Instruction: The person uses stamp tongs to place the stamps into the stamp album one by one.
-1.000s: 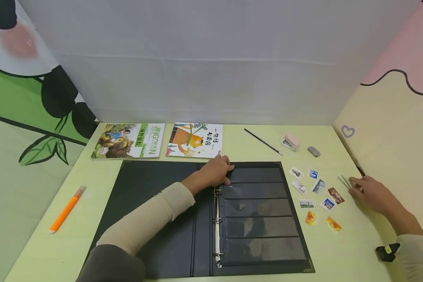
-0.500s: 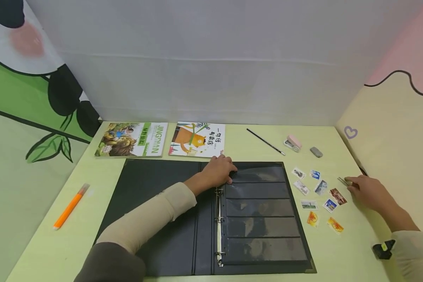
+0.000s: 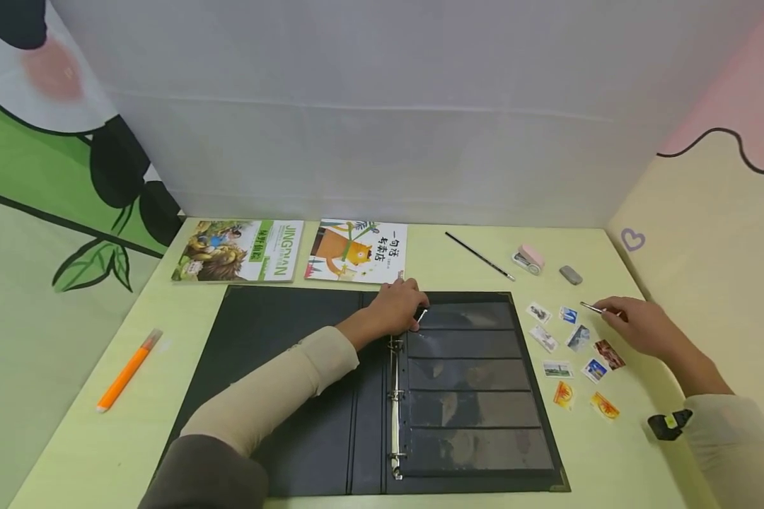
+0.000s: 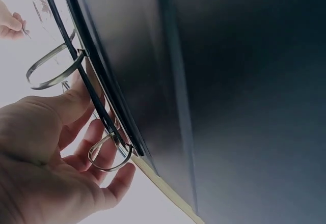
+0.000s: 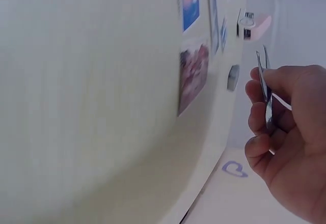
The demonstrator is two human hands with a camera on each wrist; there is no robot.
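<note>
Tweezers (image 5: 264,83) sit pinched between the thumb and fingers of the right hand (image 3: 637,326), tips slightly apart, near the loose stamps (image 3: 578,338) spread on the surface (image 3: 611,466). The left hand (image 3: 397,309) reaches across an open black ring binder (image 3: 293,318), fingers curled by the metal rings (image 4: 53,84) at the top of its five-pocket page (image 3: 471,413); whether they pinch the page, I cannot tell. Beyond lie two picture books (image 3: 356,251), a pencil (image 3: 479,256) and a pink stapler (image 3: 530,256).

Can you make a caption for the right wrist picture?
Right hand pinches silver tweezers near stamps on a pale table.
</note>
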